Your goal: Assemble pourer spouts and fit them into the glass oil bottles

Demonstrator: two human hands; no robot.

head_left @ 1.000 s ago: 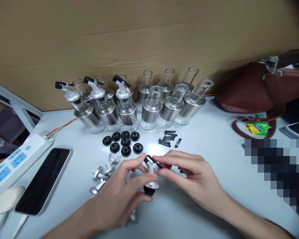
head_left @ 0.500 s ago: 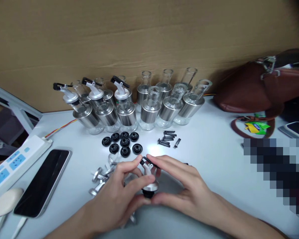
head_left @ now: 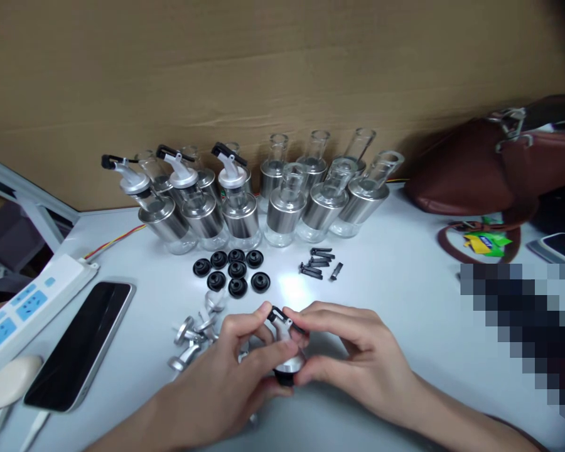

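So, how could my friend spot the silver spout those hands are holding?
Start at the rows of bottles and come forward, past the round black plugs, to the left hand and right hand. Between them is the silver spout with a black lever. Unlike the three capping spouts farther back, it sits on no bottle.

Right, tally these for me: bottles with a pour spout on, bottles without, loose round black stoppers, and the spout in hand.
Spouted bottles: 3
Spoutless bottles: 9
Loose black stoppers: 8
Pour spout between left hand and right hand: 1
Total: 21
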